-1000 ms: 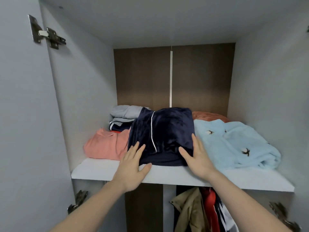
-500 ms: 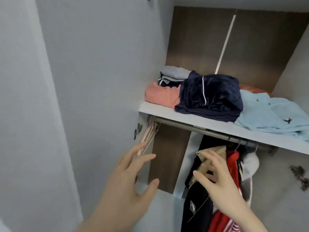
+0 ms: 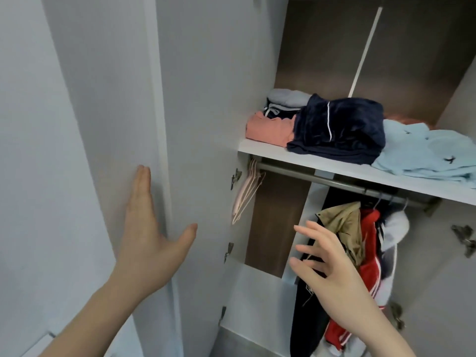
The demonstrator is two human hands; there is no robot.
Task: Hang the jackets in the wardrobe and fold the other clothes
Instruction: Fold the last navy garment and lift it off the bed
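Looked nearly done: folded clothes [image 3: 337,132] stacked on shelf [image 3: 334,167] above both hands, jackets [image 3: 360,243] hung just beyond empty, spread-fingered right hand [image 3: 332,264], flat left hand [image 3: 149,235] against wardrobe door [image 3: 108,124].

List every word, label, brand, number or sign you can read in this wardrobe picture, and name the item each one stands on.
No text can be read anywhere in this view.
Black jacket: a small pale patch, perhaps a logo, sits at about chest height, but it is too small and blurred to read.
Light blue garment: it carries small dark motifs, which are pictures and not letters.
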